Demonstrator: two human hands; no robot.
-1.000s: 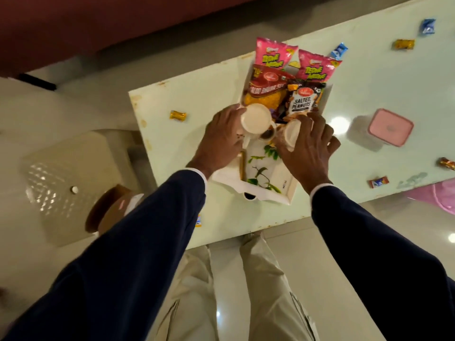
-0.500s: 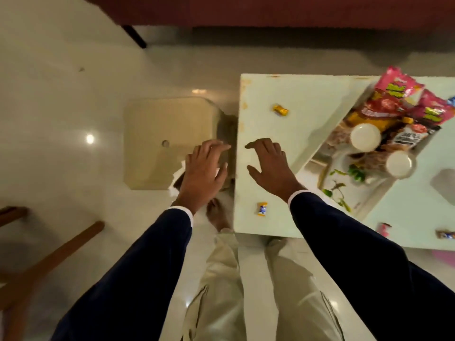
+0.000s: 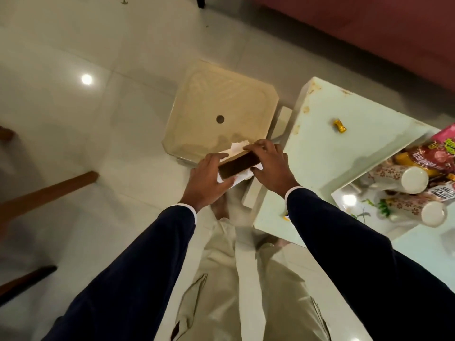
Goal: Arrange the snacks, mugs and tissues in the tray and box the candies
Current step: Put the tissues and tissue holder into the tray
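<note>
Head view, sole view; entry for the tissue step.

Step in hand, by judgement: fetching the tissues for the tray; snacks and mugs already sat in it, candies not yet boxed.

Tissue holder (image 3: 238, 165): dark brown bar with white tissues (image 3: 235, 146) showing at its far and near edges; held off the table, over the floor, at the near corner of the beige stool (image 3: 219, 112); whether it touched the stool could not be told.

Left hand (image 3: 208, 179): fingers curled round the holder's left end, thumb along its near side; gripping.

Right hand (image 3: 269, 167): fingers bent over the holder's far right edge, thumb at the near right corner; gripping; the holder lay between the two hands.

Tray (image 3: 349, 203): white with a leaf print, at the right on the pale green table (image 3: 317, 153); well apart from the holder.

Mugs (image 3: 403, 179): two, floral, near part of the tray; snack packets (image 3: 435, 153) at the far part, partly cut by the frame edge.

Candy (image 3: 339, 126): gold wrapper, loose on the table, far of the right hand.

Next move, by judgement: carry the holder right, over the table edge, and set it on the bare near part of the tray, level so loose tissues do not slip out; the mugs leave little room.
</note>
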